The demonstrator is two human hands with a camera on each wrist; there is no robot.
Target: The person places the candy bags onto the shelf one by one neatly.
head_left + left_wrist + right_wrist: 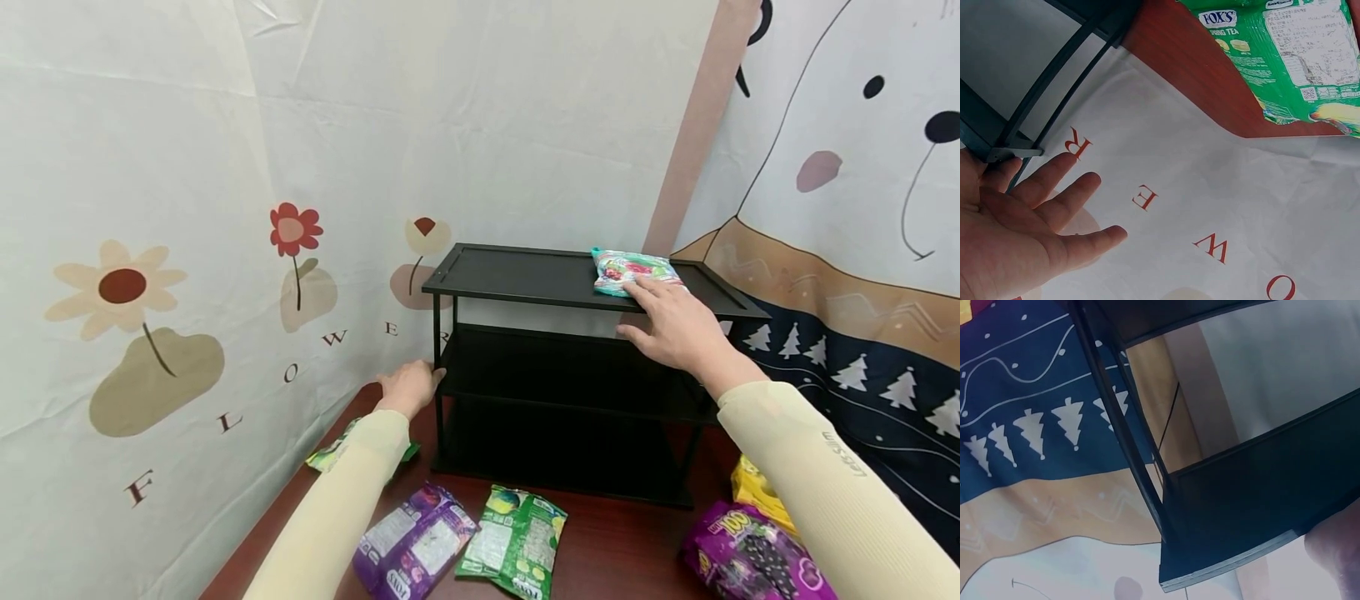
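On the top tier of a black three-tier rack (pixel 525 271), near its right end, lies a teal candy bag (pixel 618 265) with a red picture. My right hand (pixel 671 329) rests its fingers on the bag's front part, the thumb spread below the tier's front edge. Only a blurred bit of that hand (pixel 1338 550) enters the right wrist view. My left hand (pixel 410 387) is at the rack's front left post, touching it near the middle tier. In the left wrist view its fingers (pixel 1069 209) fan out loosely by the rack's corner, the thumb hidden.
On the red-brown table (pixel 600 542) in front lie a purple candy bag (pixel 416 546) and a green one (pixel 513 542). Another green bag (pixel 1310 56) is left of the rack. At right are a purple bag (pixel 750 554) and a yellow packet (pixel 757 492). Printed cloth hangs behind.
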